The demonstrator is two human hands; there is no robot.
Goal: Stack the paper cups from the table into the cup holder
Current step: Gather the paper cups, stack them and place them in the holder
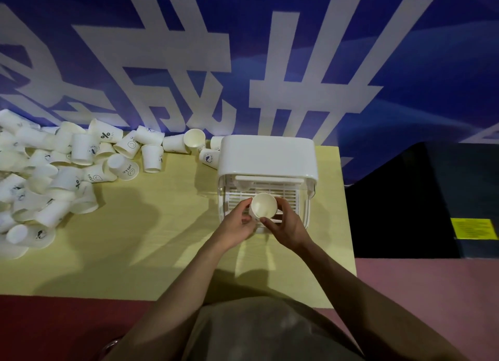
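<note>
A white paper cup (264, 205) is held upright, mouth up, over the front of the white cup holder (267, 155). My left hand (237, 224) grips its left side and my right hand (289, 225) grips its right side and lower rim. The holder has a solid white lid and a slatted tray (286, 195) under clear walls. Another cup (244, 183) rests inside at the back left of the tray. A big heap of loose white paper cups (54, 177) covers the table's left side.
The yellow table (151, 233) runs from the cup heap to the holder near its right edge. A few cups (194, 140) lie along the back by the blue banner wall. Dark floor and a yellow sign (474, 228) lie to the right.
</note>
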